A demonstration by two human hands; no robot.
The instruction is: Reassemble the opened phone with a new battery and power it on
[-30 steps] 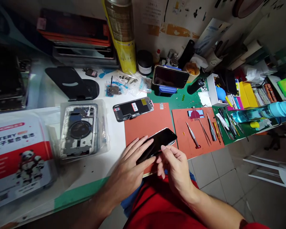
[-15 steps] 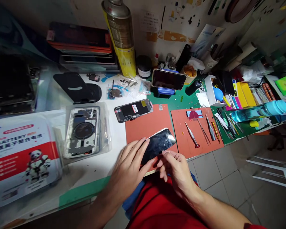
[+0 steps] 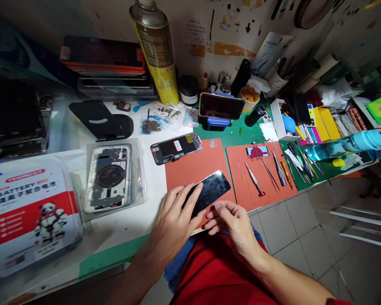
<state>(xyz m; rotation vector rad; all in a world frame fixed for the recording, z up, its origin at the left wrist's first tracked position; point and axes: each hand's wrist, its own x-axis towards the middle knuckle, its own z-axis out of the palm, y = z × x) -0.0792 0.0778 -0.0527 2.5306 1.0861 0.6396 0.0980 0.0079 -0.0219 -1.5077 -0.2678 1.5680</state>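
A dark phone (image 3: 211,190) lies screen up on the orange mat (image 3: 190,169). My left hand (image 3: 176,214) rests on its left part, fingers spread over the glass, the thumb along the near edge. Just off the phone's near right edge is my right hand (image 3: 230,220), its thumb and index finger pressed together; whatever may be between them is too small to make out. Behind the phone lies a screen part (image 3: 177,148) with a white label. Tweezers (image 3: 270,174) and a silver pen-like tool (image 3: 254,178) rest on the right mat.
At the left are an opened phone housing (image 3: 109,178) in a plastic bag and a battery package (image 3: 34,216). A phone on a stand (image 3: 221,106), a spray can (image 3: 155,55) and jars stand behind. A blue bottle (image 3: 343,145) lies at the right.
The camera view has shifted slightly. My right hand has drawn a little away from the phone's near edge. My left hand stays on the glass.
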